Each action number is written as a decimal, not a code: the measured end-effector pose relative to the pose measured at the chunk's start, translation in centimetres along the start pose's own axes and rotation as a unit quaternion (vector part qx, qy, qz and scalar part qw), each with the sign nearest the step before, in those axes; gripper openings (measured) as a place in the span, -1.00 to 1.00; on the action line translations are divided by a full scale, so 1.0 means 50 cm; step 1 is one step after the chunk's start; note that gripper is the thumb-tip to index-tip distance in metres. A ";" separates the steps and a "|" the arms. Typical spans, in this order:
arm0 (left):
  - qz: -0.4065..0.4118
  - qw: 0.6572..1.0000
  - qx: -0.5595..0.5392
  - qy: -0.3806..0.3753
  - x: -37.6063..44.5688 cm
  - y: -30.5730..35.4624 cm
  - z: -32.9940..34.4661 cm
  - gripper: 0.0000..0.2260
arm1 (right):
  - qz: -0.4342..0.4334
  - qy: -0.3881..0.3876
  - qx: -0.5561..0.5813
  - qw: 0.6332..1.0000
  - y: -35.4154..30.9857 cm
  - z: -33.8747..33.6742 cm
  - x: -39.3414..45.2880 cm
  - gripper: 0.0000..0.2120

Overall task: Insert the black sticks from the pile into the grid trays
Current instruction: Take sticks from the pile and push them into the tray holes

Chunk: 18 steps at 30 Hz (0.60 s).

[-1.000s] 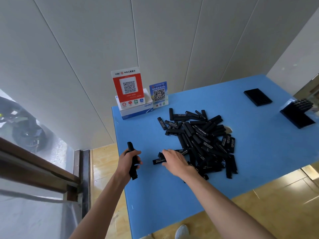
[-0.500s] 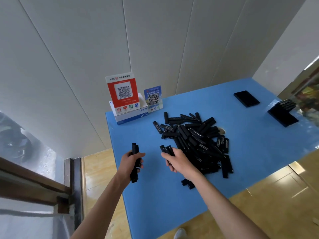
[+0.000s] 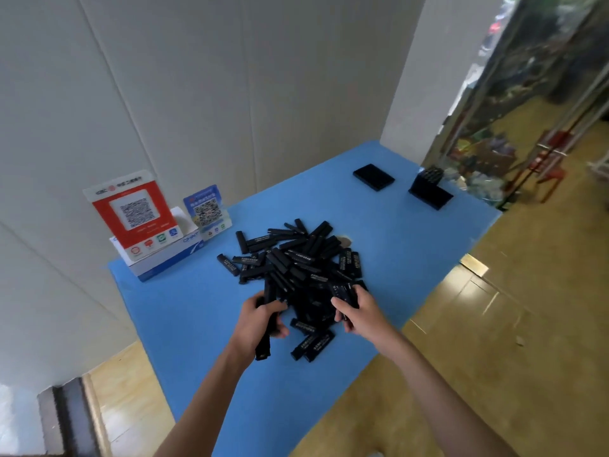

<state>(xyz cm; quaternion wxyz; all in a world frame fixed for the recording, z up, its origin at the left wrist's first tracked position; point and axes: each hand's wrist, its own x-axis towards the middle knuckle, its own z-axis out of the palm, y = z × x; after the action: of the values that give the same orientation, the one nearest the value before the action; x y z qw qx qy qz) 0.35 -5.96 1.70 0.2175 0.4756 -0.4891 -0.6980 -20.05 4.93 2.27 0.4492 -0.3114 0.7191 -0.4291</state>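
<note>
Sticks (image 3: 296, 258): white print unreadable; box (image 3: 164, 262) reads, perhaps, "CHNT".

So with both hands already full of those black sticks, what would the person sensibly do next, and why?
Probably carry them toward the far right of the table. The left hand and right hand each grip sticks above the pile, while the grid trays, one flat and one already holding upright sticks, sit well beyond the pile, so neither hand can insert anything from here.
</note>
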 end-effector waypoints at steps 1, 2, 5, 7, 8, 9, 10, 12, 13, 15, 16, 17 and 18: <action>-0.002 1.000 -0.001 -0.008 0.003 0.002 0.027 -0.88 | -0.002 0.019 0.009 1.000 0.007 -0.029 -0.004 -0.88; -0.005 1.000 0.001 -0.015 0.006 0.004 0.055 -0.88 | -0.003 0.034 0.019 0.999 0.015 -0.060 -0.010 -0.87; -0.008 0.999 0.017 -0.026 0.016 0.006 0.146 -0.87 | -0.004 0.069 0.060 0.996 0.042 -0.161 -0.031 -0.88; -0.003 0.999 0.025 -0.029 0.021 0.009 0.214 -0.85 | -0.003 0.086 0.079 0.993 0.068 -0.234 -0.041 -0.87; 0.001 0.999 0.026 -0.033 0.022 0.010 0.250 -0.84 | -0.003 0.091 0.083 0.992 0.082 -0.271 -0.045 -0.87; 0.003 0.999 0.026 -0.036 0.022 0.012 0.290 -0.83 | -0.003 0.094 0.083 0.992 0.098 -0.309 -0.048 -0.87; 0.005 0.999 0.026 -0.039 0.022 0.015 0.332 -0.83 | -0.003 0.094 0.082 0.992 0.111 -0.347 -0.052 -0.87; 0.010 0.999 0.027 -0.043 0.023 0.020 0.417 -0.81 | -0.006 0.085 0.082 0.993 0.134 -0.423 -0.058 -0.87; 0.012 0.998 0.030 -0.046 0.026 0.024 0.460 -0.81 | -0.009 0.080 0.085 0.993 0.142 -0.462 -0.060 -0.86; 0.016 0.998 0.034 -0.057 0.032 0.033 0.544 -0.82 | -0.016 0.078 0.094 0.992 0.151 -0.541 -0.061 -0.86; 0.018 0.997 0.033 -0.061 0.036 0.039 0.585 -0.83 | -0.018 0.081 0.098 0.992 0.153 -0.581 -0.061 -0.87; 0.019 0.997 0.031 -0.062 0.041 0.044 0.623 -0.84 | -0.020 0.085 0.103 0.991 0.156 -0.620 -0.060 -0.88; 0.017 0.998 0.027 -0.063 0.045 0.049 0.659 -0.84 | -0.021 0.088 0.112 0.990 0.158 -0.656 -0.059 -0.88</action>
<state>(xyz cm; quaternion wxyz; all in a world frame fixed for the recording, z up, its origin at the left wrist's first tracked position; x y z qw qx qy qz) -29.97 6.95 5.16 0.1854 0.4282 -0.5288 -0.7090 -49.33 21.90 3.77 0.4071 -0.2349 0.6968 -0.5417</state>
